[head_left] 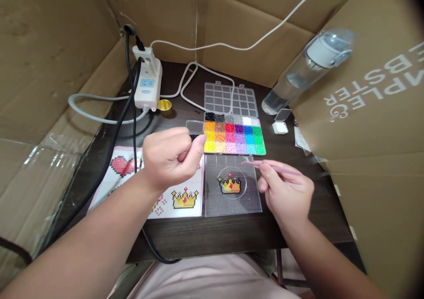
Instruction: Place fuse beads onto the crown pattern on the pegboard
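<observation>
Pink tweezers (274,165) sit clamped in the right hand (286,191) fingers, tips pointing left over the crown (229,184); left hand (170,157) fingers curled together.

My surface (232,232) is dark wood. On it lie a clear pegboard (215,202) with a bead crown (229,184), a pattern sheet (172,202), an open bead box (235,135), a white power strip (148,83), a small gold cup (164,107), cables (99,118) and a clear water bottle (304,69).
</observation>
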A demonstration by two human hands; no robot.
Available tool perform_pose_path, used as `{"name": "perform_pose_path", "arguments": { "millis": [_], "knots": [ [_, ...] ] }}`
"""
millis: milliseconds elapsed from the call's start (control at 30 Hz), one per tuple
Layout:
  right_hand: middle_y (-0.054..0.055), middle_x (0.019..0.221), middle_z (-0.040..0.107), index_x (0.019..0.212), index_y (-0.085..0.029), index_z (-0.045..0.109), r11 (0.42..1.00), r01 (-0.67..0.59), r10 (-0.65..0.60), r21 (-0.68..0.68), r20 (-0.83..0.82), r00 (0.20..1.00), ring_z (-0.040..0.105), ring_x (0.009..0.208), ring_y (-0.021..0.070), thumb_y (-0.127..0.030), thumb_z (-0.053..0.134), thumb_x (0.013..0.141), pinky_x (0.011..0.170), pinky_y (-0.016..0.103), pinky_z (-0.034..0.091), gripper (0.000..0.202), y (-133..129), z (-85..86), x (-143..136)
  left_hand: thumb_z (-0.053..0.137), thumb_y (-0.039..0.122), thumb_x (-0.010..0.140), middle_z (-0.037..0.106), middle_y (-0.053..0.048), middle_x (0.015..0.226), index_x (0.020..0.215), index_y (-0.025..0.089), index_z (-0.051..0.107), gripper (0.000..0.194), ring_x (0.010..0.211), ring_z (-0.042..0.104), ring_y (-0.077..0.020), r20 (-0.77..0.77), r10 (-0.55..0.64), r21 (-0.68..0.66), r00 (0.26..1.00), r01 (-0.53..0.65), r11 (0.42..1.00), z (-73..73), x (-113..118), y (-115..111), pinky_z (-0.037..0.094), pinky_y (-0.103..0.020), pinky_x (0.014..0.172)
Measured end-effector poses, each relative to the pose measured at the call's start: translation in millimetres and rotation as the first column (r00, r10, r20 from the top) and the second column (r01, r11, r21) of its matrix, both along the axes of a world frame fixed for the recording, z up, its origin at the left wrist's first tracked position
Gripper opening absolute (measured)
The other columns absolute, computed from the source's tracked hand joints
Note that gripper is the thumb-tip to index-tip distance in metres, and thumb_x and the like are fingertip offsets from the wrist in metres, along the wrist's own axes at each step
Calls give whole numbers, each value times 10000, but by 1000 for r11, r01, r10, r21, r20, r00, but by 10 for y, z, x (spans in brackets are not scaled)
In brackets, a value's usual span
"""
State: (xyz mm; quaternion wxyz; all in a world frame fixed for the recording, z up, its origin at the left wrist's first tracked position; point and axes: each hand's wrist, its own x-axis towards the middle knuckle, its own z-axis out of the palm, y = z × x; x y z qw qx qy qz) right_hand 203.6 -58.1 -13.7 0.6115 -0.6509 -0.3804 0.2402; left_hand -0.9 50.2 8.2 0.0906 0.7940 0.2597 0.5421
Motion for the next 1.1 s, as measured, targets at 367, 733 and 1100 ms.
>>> {"name": "perform_pose_path", "arguments": {
  "millis": [367,733,1100],
  "knots": [
    [51,643,696,805,-172,755,1000,12,-13,-27,-47,999,481,392,88,-248,732,760,375,248,370,91,-466,-248,-14,593,114,771,223,45,468,509,176,185,489,436,217,-68,7,18,-7,1000,-17,1000,-7,31,-32,156,-306,419],
    [51,681,717,814,-165,753,996,0,0,-90,-3,1000,501,394,89,-283,711,783,379,242,410,129,-365,-230,-14,631,59,732,219,38,513,537,176,188,498,464,234,-74,3,11,-25,1000,-11,1000,-13,17,-56,149,-319,439],
    [38,625,702,804,-162,753,997,-6,4,-77,-37,999,499,391,85,-253,718,776,376,230,399,101,-339,-245,-16,619,38,741,228,33,507,530,175,195,494,458,247,-71,23,-5,-25,1000,5,1000,10,39,-80,147,-307,444]
  ]
}}
